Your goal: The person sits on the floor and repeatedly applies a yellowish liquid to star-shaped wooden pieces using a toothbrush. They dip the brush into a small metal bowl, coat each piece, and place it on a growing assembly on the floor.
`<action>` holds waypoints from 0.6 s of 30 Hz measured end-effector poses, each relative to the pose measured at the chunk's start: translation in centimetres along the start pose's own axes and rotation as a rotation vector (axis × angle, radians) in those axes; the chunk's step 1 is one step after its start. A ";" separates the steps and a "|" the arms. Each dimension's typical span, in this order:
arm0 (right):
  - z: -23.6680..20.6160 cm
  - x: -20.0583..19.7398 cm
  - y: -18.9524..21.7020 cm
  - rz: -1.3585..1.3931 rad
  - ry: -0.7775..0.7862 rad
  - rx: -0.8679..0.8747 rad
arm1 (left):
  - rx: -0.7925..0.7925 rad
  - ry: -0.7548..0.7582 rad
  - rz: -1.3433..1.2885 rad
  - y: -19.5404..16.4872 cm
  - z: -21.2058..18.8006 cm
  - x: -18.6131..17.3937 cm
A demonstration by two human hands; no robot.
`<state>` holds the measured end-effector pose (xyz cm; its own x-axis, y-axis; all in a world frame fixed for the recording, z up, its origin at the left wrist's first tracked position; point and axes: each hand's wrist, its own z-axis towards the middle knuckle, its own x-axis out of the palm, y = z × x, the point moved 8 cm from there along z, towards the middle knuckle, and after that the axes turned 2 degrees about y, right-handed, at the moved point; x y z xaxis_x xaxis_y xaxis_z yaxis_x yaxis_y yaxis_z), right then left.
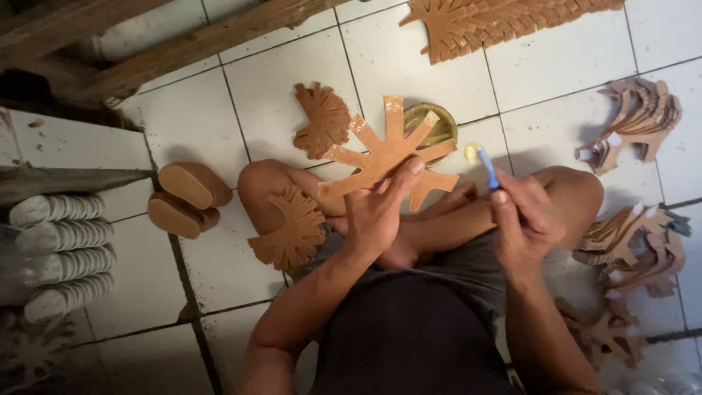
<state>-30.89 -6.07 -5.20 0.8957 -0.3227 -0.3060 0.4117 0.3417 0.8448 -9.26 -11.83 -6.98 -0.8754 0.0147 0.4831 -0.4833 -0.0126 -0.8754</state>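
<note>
your left hand (376,212) pinches the tan branching leather cutout (387,153), held at twelve o'clock above your lap. your right hand (523,219) is pressed around a blue brush (486,164), its yellow-tipped end near the round green tin (431,124) at one o'clock.

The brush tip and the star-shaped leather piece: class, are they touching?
Apart. The head view shows the brush in the right hand, its tip over white floor, with a clear gap to the leather piece held by the left hand.
</note>
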 end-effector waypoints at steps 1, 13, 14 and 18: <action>0.3 0.5 0.6 0.010 0.009 -0.020 | -0.021 -0.007 -0.004 0.0 -0.1 0.0; 2.6 -3.7 -2.8 0.185 -0.303 0.217 | -0.092 -0.024 -0.287 1.3 -0.7 -2.3; 2.4 -4.6 -3.5 0.322 -0.424 0.245 | -0.100 -0.022 -0.234 1.2 -0.8 -2.3; 1.0 -4.0 -1.5 0.296 -0.224 0.136 | -0.140 -0.056 0.015 0.3 -1.1 -1.8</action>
<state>-35.26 -6.19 -4.79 0.9073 -0.4176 0.0497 0.1021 0.3334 0.9372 -7.79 -10.80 -8.14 -0.8835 -0.0402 0.4667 -0.4678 0.1277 -0.8746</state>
